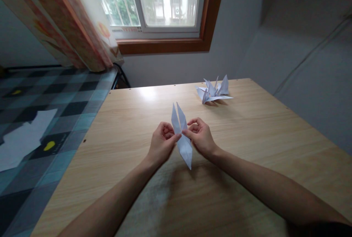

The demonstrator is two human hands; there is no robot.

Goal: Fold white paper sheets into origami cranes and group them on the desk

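Observation:
A folded sheet of white origami paper [184, 147] is held up over the wooden table, long and narrow like a kite. Its far end splits into two pointed flaps; the near end tapers to a single point. My left hand [162, 142] pinches its left edge near the middle, thumb on top and fingers curled beneath. From the other side, my right hand [202, 138] pinches the right edge the same way, the two thumb tips close together at the slit. Beyond my right hand, several finished white paper cranes [213, 91] stand bunched together.
The light wooden table [132, 119] reaches toward the wall under a barred window [167, 2]. At left, a bed with a checked cover [74, 103] adjoins the table and bears loose white paper sheets [24, 140]. A patterned curtain [74, 21] hangs beside the window.

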